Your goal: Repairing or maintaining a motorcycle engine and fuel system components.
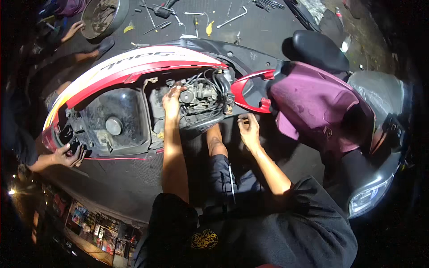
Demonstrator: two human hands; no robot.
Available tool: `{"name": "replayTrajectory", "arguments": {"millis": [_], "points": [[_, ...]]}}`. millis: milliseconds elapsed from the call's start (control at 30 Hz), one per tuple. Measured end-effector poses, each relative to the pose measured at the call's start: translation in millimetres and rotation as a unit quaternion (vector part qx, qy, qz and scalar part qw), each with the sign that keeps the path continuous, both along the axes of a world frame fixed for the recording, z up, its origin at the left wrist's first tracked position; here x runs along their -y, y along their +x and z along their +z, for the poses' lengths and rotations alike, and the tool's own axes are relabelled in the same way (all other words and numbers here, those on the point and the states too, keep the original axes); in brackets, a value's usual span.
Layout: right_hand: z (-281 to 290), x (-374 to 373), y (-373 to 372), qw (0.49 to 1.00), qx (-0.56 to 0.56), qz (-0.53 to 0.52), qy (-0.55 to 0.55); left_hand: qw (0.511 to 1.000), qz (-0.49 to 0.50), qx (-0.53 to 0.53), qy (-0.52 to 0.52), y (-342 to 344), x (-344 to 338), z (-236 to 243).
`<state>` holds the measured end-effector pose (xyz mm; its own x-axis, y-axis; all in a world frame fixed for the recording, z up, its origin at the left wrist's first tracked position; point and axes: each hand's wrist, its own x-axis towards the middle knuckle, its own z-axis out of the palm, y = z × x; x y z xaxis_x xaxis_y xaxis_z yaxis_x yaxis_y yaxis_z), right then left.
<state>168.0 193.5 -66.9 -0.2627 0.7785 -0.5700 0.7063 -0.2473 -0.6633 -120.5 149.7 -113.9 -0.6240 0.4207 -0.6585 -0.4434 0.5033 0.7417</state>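
A scooter (134, 62) with red and white body panels stands in front of me with its seat off, so the engine bay shows. My left hand (172, 102) reaches into the bay, its fingers wrapped on the left side of the grey metal carburettor (199, 98), among black hoses and cables. My right hand (248, 129) rests lower right, at the edge of the red frame panel (250, 91), fingers curled near a small dark part; what it holds is unclear. My knee (216, 145) sits between my arms.
Another person's hand (67, 156) touches the scooter's tail at the left. A maroon cover (313, 102) and grey headlight fairing (375, 187) lie right. Wrenches and screwdrivers (232, 18) are scattered on the dark floor beyond, beside a round metal pan (100, 17).
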Motion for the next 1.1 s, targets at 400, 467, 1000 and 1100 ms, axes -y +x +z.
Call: {"name": "replayTrajectory", "arguments": {"millis": [400, 467, 1000, 1100], "points": [[0.4, -21.1, -21.7, 0.998, -0.055, 0.018, 0.003, 0.996, 0.036, 0.026, 0.075, 3.7, -0.1, -1.8], [-5.9, -26.8, -16.3, 0.996, -0.073, 0.045, 0.036, 0.995, 0.038, 0.053, 0.076, 5.5, -6.7, 2.8], [100.5, -5.0, -199.3, 0.926, -0.204, 0.249, 0.199, 0.947, 0.11, 0.123, 0.275, 1.5, 18.2, -15.8], [161.4, 16.2, -306.0, 0.847, -0.263, 0.412, 0.21, 0.908, 0.148, 0.125, 0.373, 4.4, 46.9, 14.7]]}}
